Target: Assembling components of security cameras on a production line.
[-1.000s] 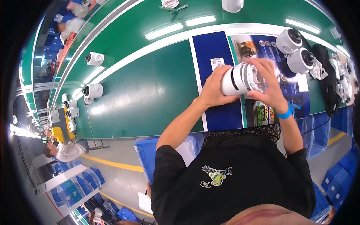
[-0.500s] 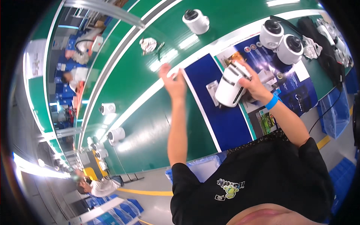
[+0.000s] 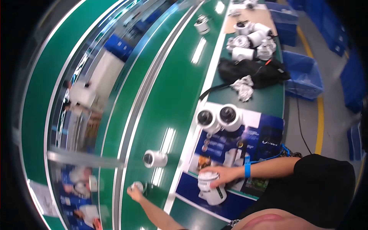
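Note:
On the green surface at the lower left, my left hand closes its fingers on a crumpled white cloth; a small dark cord lies beside it. My right hand, with a blue band at the wrist, grips the top of a white security camera over the blue mat. That camera is slightly tilted, and the fingers cover part of it. Two more white cameras with black domes, one and another, stand on the printed sheet beyond my right hand.
A single white camera lies on the green belt, another farther along. Past the sheet are a white crumpled cloth, a black bag and several white cameras. A blue bin stands right of the table.
The view has turned to the right. My left hand has reached out over the green surface and taken hold of the crumpled cloth. My right hand still holds the camera, now lower over the mat.

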Demonstrator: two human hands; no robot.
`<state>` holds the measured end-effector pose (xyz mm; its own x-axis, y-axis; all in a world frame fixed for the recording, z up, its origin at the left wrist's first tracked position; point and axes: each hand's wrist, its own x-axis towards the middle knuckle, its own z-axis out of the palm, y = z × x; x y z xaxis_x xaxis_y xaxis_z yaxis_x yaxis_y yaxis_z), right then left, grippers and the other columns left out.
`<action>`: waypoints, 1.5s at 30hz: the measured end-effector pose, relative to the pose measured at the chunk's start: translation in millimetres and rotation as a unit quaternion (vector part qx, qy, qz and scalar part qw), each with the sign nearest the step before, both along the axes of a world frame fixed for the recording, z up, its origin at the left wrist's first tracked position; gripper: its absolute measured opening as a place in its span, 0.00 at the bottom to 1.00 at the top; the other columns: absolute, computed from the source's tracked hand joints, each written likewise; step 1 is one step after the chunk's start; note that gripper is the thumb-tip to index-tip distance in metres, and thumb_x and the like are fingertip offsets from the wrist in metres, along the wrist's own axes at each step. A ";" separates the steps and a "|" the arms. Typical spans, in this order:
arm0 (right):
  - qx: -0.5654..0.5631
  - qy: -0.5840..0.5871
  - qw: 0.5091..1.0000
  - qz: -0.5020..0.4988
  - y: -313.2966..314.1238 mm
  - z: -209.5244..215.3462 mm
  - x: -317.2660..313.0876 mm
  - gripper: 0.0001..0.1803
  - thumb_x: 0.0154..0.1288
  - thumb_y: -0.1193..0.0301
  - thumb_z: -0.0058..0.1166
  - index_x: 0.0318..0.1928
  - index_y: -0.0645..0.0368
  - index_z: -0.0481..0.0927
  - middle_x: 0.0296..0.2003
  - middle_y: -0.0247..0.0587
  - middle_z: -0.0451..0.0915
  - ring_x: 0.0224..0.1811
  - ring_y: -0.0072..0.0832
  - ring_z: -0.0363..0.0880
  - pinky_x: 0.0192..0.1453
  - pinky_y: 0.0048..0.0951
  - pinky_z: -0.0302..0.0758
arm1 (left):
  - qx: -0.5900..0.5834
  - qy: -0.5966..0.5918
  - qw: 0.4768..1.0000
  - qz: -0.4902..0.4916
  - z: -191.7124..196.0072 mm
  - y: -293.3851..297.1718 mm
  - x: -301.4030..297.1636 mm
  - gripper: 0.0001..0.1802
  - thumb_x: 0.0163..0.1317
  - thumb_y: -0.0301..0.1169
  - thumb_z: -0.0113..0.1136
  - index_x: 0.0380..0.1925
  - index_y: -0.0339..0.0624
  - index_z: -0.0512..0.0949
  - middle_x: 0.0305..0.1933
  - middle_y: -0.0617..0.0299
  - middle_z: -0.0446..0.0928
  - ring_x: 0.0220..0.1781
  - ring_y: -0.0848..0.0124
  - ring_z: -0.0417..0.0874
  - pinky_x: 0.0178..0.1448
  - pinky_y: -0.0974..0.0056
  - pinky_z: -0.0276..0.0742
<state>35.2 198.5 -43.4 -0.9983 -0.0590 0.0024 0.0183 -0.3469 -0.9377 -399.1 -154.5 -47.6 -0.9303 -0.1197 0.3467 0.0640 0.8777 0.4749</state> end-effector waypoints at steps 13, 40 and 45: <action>-0.012 -0.015 1.000 0.013 2.0 1.7 -8.7 0.39 0.54 0.67 0.65 0.65 0.51 0.60 0.54 0.36 0.71 0.58 0.26 0.67 0.62 0.29 0.66 | 0.440 -0.002 0.879 -0.184 61.6 20.9 114.1 0.27 0.60 0.27 0.60 0.60 0.43 0.66 0.53 0.54 0.71 0.49 0.61 0.77 0.49 0.59 0.78; -0.044 -0.034 0.952 0.300 14.9 4.7 11.3 0.47 0.47 0.60 0.70 0.66 0.59 0.62 0.59 0.39 0.70 0.60 0.28 0.68 0.65 0.29 0.63 | 0.012 -0.025 0.989 -0.144 61.7 171.1 163.1 0.34 0.39 0.34 0.72 0.52 0.60 0.73 0.61 0.54 0.62 0.58 0.48 0.67 0.61 0.51 0.68; -0.012 -0.005 0.956 0.292 6.3 6.5 3.3 0.44 0.46 0.60 0.68 0.64 0.58 0.64 0.54 0.36 0.72 0.56 0.26 0.70 0.62 0.27 0.65 | 0.031 0.098 0.965 -0.242 60.4 127.2 183.5 0.30 0.37 0.34 0.71 0.47 0.56 0.76 0.55 0.52 0.65 0.56 0.51 0.69 0.61 0.53 0.68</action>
<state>38.5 204.8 -36.9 -0.7954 -0.6060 0.0016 0.2244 -0.2970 -0.9281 -215.7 -27.3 12.7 -0.8004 0.2856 0.5270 0.5523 0.6932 0.4632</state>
